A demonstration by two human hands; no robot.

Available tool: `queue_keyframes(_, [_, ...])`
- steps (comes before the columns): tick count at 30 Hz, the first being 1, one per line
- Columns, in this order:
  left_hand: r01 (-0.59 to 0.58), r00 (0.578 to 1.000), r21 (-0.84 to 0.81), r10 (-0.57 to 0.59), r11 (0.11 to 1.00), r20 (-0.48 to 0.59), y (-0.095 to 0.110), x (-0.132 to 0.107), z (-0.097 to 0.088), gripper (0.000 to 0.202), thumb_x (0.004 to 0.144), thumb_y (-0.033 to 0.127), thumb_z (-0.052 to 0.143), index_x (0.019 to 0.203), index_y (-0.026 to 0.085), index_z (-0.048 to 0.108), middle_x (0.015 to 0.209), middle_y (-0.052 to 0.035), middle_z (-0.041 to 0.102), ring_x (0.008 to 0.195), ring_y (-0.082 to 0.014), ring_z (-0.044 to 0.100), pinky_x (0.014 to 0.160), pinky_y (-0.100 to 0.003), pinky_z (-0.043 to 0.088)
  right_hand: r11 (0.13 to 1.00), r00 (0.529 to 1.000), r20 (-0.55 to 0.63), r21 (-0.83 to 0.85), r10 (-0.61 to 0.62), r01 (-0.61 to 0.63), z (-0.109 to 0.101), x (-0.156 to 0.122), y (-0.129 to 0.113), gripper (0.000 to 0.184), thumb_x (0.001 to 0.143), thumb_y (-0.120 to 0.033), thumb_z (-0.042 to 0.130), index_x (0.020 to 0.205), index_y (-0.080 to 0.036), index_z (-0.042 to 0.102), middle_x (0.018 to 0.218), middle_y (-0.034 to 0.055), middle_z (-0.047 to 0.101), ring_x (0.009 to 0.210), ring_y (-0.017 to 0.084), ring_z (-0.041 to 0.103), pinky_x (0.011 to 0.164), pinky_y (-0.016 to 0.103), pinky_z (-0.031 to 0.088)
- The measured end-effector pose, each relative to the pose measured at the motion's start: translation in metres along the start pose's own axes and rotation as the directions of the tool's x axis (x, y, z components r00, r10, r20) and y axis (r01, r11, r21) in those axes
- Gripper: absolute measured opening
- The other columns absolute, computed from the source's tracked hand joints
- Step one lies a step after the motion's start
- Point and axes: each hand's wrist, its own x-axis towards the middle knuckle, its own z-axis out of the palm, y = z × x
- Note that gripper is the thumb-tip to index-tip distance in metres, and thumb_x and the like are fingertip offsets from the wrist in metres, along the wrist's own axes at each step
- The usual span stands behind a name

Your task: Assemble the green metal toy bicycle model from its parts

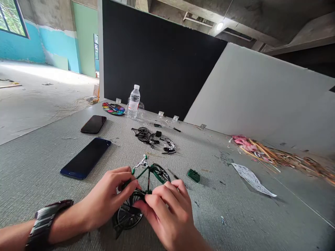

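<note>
We are steadying a miniature bicycle model (141, 171) on the grey fabric-covered tabletop (222, 212), directly before us, with its green frame upright. Our left hand (107, 197) is clamping the frame's forward end, fingers closed around the tube, while our right hand (167, 216) is pinching down where the frame meets the near wheel (128, 214). The fingers hide the exact contact point, so we cannot confirm the joint's condition. Work is centring on this junction, which calls for both hands keeping the wheel aligned. The far wheel (161, 173) is standing clear of our fingers, and the silver handlebar (142, 161) is rising above them. A green plastic part (193, 175) is lying just to the right, and a pile of small black parts (153, 136) is lying farther ahead.
</note>
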Motion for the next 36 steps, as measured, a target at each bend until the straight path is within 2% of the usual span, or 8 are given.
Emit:
queue_keyframes(6, [0.077, 0.997, -0.003, -0.077, 0.997, -0.020, -0.012, 0.008, -0.007, 0.041, 0.102, 0.039, 0.045, 0.076, 0.018, 0.068, 0.073, -0.0023, 0.064, 0.069, -0.0189, 0.058, 0.065, -0.029, 0.046, 1.000, 1.000, 0.005, 0.009, 0.010, -0.010, 0.003, -0.002, 0.006, 0.022, 0.101, -0.019, 0.064, 0.079, -0.020, 0.061, 0.071, -0.0030, 0.063, 0.065, 0.014, 0.052, 0.071, 0.035, 0.035])
queue_keyframes(16, [0.194, 0.981, -0.158, -0.190, 0.968, 0.039, -0.011, 0.010, -0.012, 0.048, 0.098, 0.049, 0.044, 0.084, 0.015, 0.074, 0.079, -0.0062, 0.069, 0.076, -0.0231, 0.062, 0.069, -0.033, 0.048, 0.954, 0.968, -0.001, 0.175, 0.250, -0.246, 0.000, -0.005, 0.026, 0.008, 0.099, -0.020, 0.068, 0.103, -0.027, 0.067, 0.081, -0.0008, 0.068, 0.073, 0.017, 0.062, 0.070, 0.032, 0.044])
queue_keyframes(19, [0.209, 0.976, -0.247, -0.218, 0.946, -0.008, -0.008, 0.009, -0.012, 0.045, 0.097, 0.049, 0.046, 0.086, 0.016, 0.074, 0.079, -0.0055, 0.070, 0.075, -0.0225, 0.063, 0.068, -0.031, 0.051, 0.819, 0.906, 0.116, 0.392, 0.407, -0.419, 0.002, -0.007, 0.022, 0.015, 0.095, -0.027, 0.073, 0.097, -0.027, 0.058, 0.082, -0.0026, 0.068, 0.067, 0.015, 0.060, 0.065, 0.030, 0.047])
queue_keyframes(24, [0.189, 0.974, -0.274, -0.215, 0.943, -0.069, -0.006, 0.008, -0.011, 0.043, 0.097, 0.047, 0.050, 0.084, 0.016, 0.076, 0.075, -0.0046, 0.070, 0.071, -0.0207, 0.063, 0.062, -0.028, 0.051, 0.305, 0.662, 0.493, 0.621, 0.565, -0.722, 0.007, -0.006, 0.009, 0.032, 0.090, -0.033, 0.074, 0.092, -0.028, 0.043, 0.088, -0.0020, 0.072, 0.076, 0.016, 0.064, 0.068, 0.029, 0.051])
queue_keyframes(27, [0.127, 0.982, -0.231, -0.156, 0.965, -0.111, -0.005, 0.006, -0.011, 0.040, 0.098, 0.043, 0.051, 0.082, 0.017, 0.077, 0.074, -0.0037, 0.069, 0.070, -0.0197, 0.063, 0.063, -0.027, 0.051, 0.113, 0.570, 0.590, 0.631, 0.571, -0.767, 0.011, -0.005, 0.006, 0.039, 0.085, -0.032, 0.079, 0.088, -0.027, 0.040, 0.085, -0.0038, 0.069, 0.077, 0.014, 0.062, 0.069, 0.028, 0.048])
queue_keyframes(30, [0.115, 0.980, -0.247, -0.150, 0.962, -0.128, -0.005, 0.005, -0.010, 0.039, 0.098, 0.042, 0.052, 0.080, 0.018, 0.077, 0.072, -0.0024, 0.067, 0.068, -0.0188, 0.063, 0.062, -0.026, 0.050, 0.004, 0.514, 0.679, 0.602, 0.524, -0.799, 0.016, -0.007, 0.005, 0.048, 0.075, -0.030, 0.085, 0.088, -0.027, 0.039, 0.077, -0.0063, 0.067, 0.069, 0.012, 0.059, 0.066, 0.026, 0.045])
queue_keyframes(33, [0.164, 0.972, -0.325, -0.209, 0.931, -0.111, -0.005, 0.005, -0.009, 0.039, 0.097, 0.044, 0.053, 0.081, 0.017, 0.075, 0.072, -0.0025, 0.068, 0.068, -0.0189, 0.063, 0.061, -0.026, 0.051, -0.001, 0.467, 0.732, 0.539, 0.496, -0.843, 0.019, -0.007, 0.002, 0.054, 0.067, -0.027, 0.089, 0.094, -0.027, 0.043, 0.068, -0.0082, 0.065, 0.059, 0.011, 0.055, 0.058, 0.026, 0.040])
queue_keyframes(36, [0.192, 0.965, -0.352, -0.242, 0.916, -0.105, -0.006, 0.006, -0.009, 0.039, 0.096, 0.046, 0.054, 0.082, 0.016, 0.075, 0.074, -0.0035, 0.069, 0.070, -0.0196, 0.063, 0.063, -0.027, 0.052, 0.076, 0.506, 0.681, 0.556, 0.529, -0.828, 0.016, -0.005, 0.001, 0.049, 0.070, -0.029, 0.088, 0.095, -0.026, 0.046, 0.077, -0.0050, 0.067, 0.065, 0.013, 0.058, 0.061, 0.027, 0.044])
